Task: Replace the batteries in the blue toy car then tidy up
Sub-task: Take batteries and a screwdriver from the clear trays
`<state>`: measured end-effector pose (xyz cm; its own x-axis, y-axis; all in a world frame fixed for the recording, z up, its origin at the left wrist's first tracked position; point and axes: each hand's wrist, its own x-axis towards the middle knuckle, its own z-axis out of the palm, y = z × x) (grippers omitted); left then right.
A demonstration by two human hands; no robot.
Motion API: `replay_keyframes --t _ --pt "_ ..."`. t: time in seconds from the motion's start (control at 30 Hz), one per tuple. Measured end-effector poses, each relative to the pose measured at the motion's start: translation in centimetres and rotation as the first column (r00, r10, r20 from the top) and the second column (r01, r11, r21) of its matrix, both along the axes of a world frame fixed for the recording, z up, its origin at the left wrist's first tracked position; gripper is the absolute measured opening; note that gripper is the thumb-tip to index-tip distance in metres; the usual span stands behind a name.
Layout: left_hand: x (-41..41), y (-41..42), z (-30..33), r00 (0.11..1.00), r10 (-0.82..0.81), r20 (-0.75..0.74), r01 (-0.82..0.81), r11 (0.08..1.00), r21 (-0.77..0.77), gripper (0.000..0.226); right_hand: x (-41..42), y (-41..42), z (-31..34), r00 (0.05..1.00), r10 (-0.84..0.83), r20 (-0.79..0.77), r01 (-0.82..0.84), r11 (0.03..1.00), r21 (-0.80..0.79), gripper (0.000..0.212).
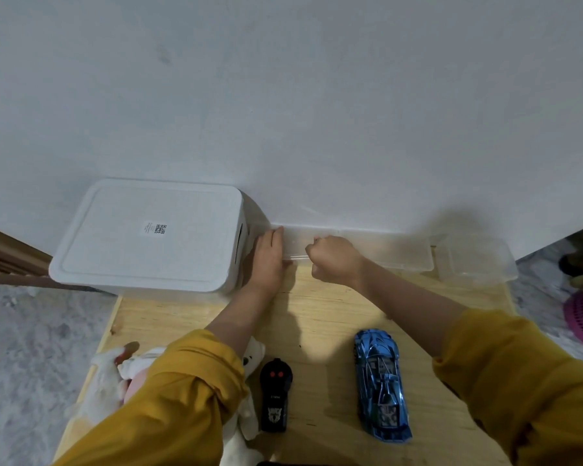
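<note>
Yellow sleeves fill the bottom. Behind both hands, back near the person, the blue toy car lies on the wooden table, beside the black remote. The left hand lies flat on the clear box. The right hand is curled on its front edge; whether it pinches is unclear. The slippery box might slide or tip if pulled too fast.
</note>
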<state>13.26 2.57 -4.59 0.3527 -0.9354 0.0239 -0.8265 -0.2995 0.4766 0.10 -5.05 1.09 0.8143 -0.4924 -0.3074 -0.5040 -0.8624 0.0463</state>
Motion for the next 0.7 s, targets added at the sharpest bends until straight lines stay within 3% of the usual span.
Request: replay_keyframes --t 0.17,0.27,0.4,0.53,0.6,0.7 --pt "0.0 -0.4 0.7 0.998 -0.022 0.052 0.022 1.0 0.003 0.069 0.0 -0.7 0.9 0.996 -0.054 0.07 0.049 0.997 0.066 0.005" --pt "0.3 -1.1 0.8 0.982 -0.025 0.187 0.038 0.997 -0.067 0.082 -0.3 -1.7 1.8 0.987 -0.097 0.131 0.083 0.991 0.106 0.012" --pt "0.3 -0.5 1.2 0.978 -0.054 0.202 0.085 0.986 -0.144 0.097 -1.2 -2.5 1.2 0.957 -0.199 0.21 0.153 0.965 0.215 0.027" --pt "0.3 0.3 0.7 0.989 -0.087 0.117 0.109 0.974 -0.197 0.09 -2.3 -2.7 0.9 0.873 -0.347 0.343 0.235 0.915 0.327 0.047" --pt "0.3 0.6 0.5 0.989 -0.083 0.12 0.112 0.961 -0.254 0.079 -2.6 -2.7 0.6 0.835 -0.378 0.4 0.243 0.906 0.348 0.048" --pt "0.2 0.7 0.5 0.988 -0.053 0.142 0.088 0.963 -0.254 0.084 -2.9 -2.4 0.0 0.777 -0.381 0.501 0.243 0.916 0.319 0.044"
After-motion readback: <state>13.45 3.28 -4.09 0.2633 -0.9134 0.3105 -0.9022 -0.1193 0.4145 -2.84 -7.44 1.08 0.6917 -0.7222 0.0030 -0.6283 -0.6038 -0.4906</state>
